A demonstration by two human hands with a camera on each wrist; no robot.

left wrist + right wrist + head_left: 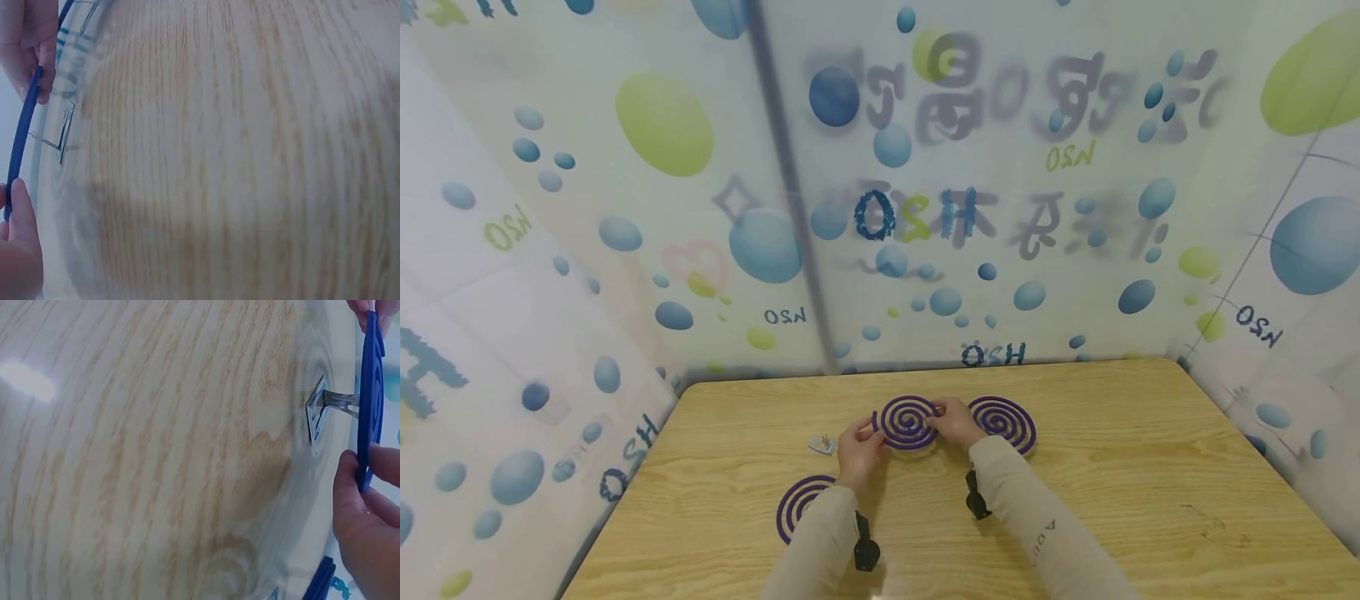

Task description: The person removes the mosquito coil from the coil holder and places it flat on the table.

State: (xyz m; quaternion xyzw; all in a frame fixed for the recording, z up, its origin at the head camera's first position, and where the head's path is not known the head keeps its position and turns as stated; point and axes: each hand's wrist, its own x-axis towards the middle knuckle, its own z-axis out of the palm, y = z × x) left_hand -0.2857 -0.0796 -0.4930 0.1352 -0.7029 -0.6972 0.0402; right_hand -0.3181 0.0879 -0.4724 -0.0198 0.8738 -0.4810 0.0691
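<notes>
A purple mosquito coil (908, 422) is held at its rim by both hands, close over the table. My left hand (859, 454) pinches its left edge between thumb and fingers. On the opposite edge, the thumb and fingers of my right hand (957, 423) grip the rim. Under the coil sits a small metal coil stand (317, 412), whose upright prong reaches to the coil's underside in the right wrist view. The same stand (65, 132) shows beneath the coil's edge in the left wrist view.
A second purple coil (1015, 423) lies to the right, partly behind my right hand. A third (790, 508) lies at the front left, partly covered by the left sleeve. Another small metal stand (822, 445) is left of my left hand. A patterned curtain borders the wooden table (1150, 467).
</notes>
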